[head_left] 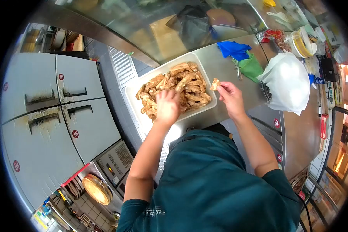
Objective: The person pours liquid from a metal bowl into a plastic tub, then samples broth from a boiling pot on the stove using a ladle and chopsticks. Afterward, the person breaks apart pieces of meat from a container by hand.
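A white rectangular tub (pixel 211 101) on the steel counter holds a heap of brown meat pieces (pixel 185 83). My left hand (pixel 168 106) reaches over the tub's near left part, its fingers down among the pieces. The fingertips are partly hidden, so its grip cannot be made out. Just right of the tub's rim, my right hand (pixel 232 97) pinches a small light-brown meat piece (pixel 215 84) between thumb and fingertips.
Blue cloth (pixel 234 50) and green cloth (pixel 251 67) lie right of the tub. Farther right are a white plastic-covered container (pixel 287 83) and a tub with a yellow rim (pixel 301 44). Steel fridge doors (pixel 38 154) stand left; a round wooden board (pixel 96 189) is below.
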### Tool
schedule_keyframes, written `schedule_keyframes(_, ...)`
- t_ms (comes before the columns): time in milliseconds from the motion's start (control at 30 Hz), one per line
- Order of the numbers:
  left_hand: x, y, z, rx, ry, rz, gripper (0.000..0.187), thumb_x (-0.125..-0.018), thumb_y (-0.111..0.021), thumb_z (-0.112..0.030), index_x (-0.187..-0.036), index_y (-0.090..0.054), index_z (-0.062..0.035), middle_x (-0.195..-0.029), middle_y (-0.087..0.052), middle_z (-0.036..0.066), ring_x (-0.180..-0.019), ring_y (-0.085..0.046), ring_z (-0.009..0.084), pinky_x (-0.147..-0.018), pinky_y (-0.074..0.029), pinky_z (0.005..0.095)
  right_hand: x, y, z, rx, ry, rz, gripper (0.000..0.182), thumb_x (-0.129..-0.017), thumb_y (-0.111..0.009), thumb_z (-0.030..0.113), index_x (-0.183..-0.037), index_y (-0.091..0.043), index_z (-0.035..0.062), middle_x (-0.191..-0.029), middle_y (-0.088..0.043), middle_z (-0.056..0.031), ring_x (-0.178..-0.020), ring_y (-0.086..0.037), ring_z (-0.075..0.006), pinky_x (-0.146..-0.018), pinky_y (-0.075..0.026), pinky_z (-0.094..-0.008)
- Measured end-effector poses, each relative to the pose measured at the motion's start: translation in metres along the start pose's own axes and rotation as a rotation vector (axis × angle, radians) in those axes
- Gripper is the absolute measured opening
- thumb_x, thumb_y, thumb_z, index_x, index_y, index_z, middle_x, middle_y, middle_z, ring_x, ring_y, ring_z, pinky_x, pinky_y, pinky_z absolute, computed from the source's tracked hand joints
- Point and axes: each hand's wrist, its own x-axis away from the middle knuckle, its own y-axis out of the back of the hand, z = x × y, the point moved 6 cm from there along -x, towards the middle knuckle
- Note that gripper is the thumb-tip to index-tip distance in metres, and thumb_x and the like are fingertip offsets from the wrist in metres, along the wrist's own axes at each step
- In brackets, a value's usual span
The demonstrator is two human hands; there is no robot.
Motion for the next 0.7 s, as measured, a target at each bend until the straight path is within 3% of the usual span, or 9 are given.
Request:
schedule_keyframes(33,0.009,0.002,0.015,-0.079,0.067,-0.005,0.040,-0.069,-0.064,0.001,-0.109,-0.067,-0.0045,-0.112,-0.064,0.012,-0.109,-0.053,0.0312,-0.091,-0.041,0.0436,-0.001,-0.004,-0.002,0.003,0.005,0.013,0.022,-0.091,-0.067,0.009,-0.108,-0.062,-0.0029,-0.093,-0.065,-0.0041,-0.069,-0.053,-0.0071,-0.061,-0.045,-0.0213)
schedule_keyframes(100,0.024,0.009,0.047,-0.172,0.198,-0.013,0.045,-0.064,-0.067,0.000,-0.109,-0.067,-0.0037,-0.123,-0.061,0.014,-0.116,-0.051,0.0342,-0.097,-0.040,0.0473,-0.002,-0.011,-0.005,0.013,0.013,0.042,0.021,-0.091,-0.067,0.009,-0.108,-0.062,-0.0029,-0.093,-0.065,-0.0040,-0.069,-0.053,-0.0069,-0.061,-0.045,-0.0213)
schedule_keyframes(167,0.030,0.024,0.064,-0.215,0.173,-0.029,0.048,-0.065,-0.068,0.000,-0.113,-0.066,-0.0059,-0.130,-0.057,0.016,-0.118,-0.050,0.0356,-0.102,-0.037,0.0490,0.002,-0.022,0.001,0.036,-0.001,0.041,0.020,-0.091,-0.067,0.009,-0.107,-0.062,-0.0025,-0.091,-0.065,-0.0035,-0.068,-0.053,-0.0068,-0.061,-0.045,-0.0214)
schedule_keyframes(200,0.035,0.020,0.074,-0.318,0.127,0.016,0.047,-0.065,-0.069,-0.003,-0.112,-0.065,-0.0072,-0.126,-0.059,0.014,-0.120,-0.049,0.0356,-0.104,-0.035,0.0495,0.003,-0.027,0.003,0.049,-0.008,0.045,0.019,-0.091,-0.067,0.009,-0.106,-0.062,-0.0023,-0.091,-0.065,-0.0033,-0.068,-0.053,-0.0068,-0.061,-0.045,-0.0214)
schedule_keyframes(300,0.043,0.022,0.094,-0.220,0.070,0.160,0.038,-0.067,-0.069,-0.004,-0.104,-0.066,-0.0075,-0.116,-0.060,0.012,-0.116,-0.050,0.0344,-0.103,-0.035,0.0479,0.000,-0.040,-0.001,0.024,0.011,0.099,0.018,-0.091,-0.067,0.009,-0.106,-0.062,-0.0014,-0.088,-0.064,-0.0024,-0.067,-0.053,-0.0066,-0.060,-0.045,-0.0214)
schedule_keyframes(333,0.043,0.026,0.095,-0.244,0.042,0.149,0.023,-0.069,-0.071,-0.008,-0.092,-0.067,-0.0088,-0.103,-0.062,0.008,-0.109,-0.054,0.0295,-0.097,-0.038,0.0439,0.000,-0.042,-0.002,0.018,0.008,0.103,0.018,-0.091,-0.067,0.009,-0.106,-0.062,-0.0011,-0.087,-0.063,-0.0022,-0.067,-0.053,-0.0065,-0.060,-0.045,-0.0214)
schedule_keyframes(533,0.055,0.043,0.097,-0.211,0.008,0.181,0.024,-0.067,-0.076,-0.013,-0.089,-0.068,-0.0094,-0.086,-0.063,0.005,-0.095,-0.056,0.0272,-0.087,-0.041,0.0407,0.002,-0.053,-0.004,0.033,-0.011,0.114,0.018,-0.091,-0.067,0.008,-0.106,-0.061,-0.0006,-0.085,-0.062,-0.0014,-0.066,-0.053,-0.0060,-0.059,-0.045,-0.0212)
schedule_keyframes(700,0.064,0.069,0.100,-0.026,0.225,0.101,0.023,-0.069,-0.077,-0.014,-0.089,-0.069,-0.0053,-0.079,-0.063,0.008,-0.086,-0.057,0.0289,-0.081,-0.042,0.0408,0.006,-0.061,-0.008,-0.002,0.017,0.138,0.018,-0.091,-0.068,0.009,-0.105,-0.063,-0.0006,-0.086,-0.063,-0.0013,-0.070,-0.054,-0.0060,-0.061,-0.047,-0.0216)
